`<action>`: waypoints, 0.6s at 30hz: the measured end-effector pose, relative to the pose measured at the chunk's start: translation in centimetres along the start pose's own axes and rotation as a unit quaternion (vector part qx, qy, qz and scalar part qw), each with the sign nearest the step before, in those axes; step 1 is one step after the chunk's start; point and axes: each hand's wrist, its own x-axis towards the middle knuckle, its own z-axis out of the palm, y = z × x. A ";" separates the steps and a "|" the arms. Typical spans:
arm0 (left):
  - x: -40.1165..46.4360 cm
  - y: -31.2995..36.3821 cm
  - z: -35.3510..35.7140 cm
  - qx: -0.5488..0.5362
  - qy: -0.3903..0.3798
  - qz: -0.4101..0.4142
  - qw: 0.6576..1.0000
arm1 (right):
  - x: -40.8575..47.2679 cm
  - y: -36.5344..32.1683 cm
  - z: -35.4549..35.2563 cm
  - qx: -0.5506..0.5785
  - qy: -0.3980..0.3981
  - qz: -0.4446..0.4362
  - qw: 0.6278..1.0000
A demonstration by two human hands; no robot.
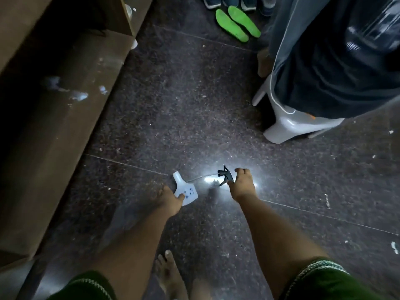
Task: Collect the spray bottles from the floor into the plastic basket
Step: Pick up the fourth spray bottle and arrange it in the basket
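We hold the white spray bottle point(184, 192) low over the dark floor point(184, 105), our left hand point(170, 199) closed round its base; beside the bottle, our right hand point(242, 184) pinches the black trigger head point(225, 175), its thin tube running back toward the bottle's neck; beyond the bottle lie green insoles point(237, 23).

We see the left hand point(168, 199) gripping the white bottle point(184, 190) low over the dark floor point(177, 105). Right of the bottle, the right hand point(242, 182) pinches the black spray head point(225, 175), its thin tube running back toward the bottle. Beyond the bottle lie green insoles point(237, 23).
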 end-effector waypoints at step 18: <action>17.6 -0.6 9.1 -0.117 0.028 -0.033 0.992 | 13.5 6.1 15.1 -0.073 0.024 0.025 0.997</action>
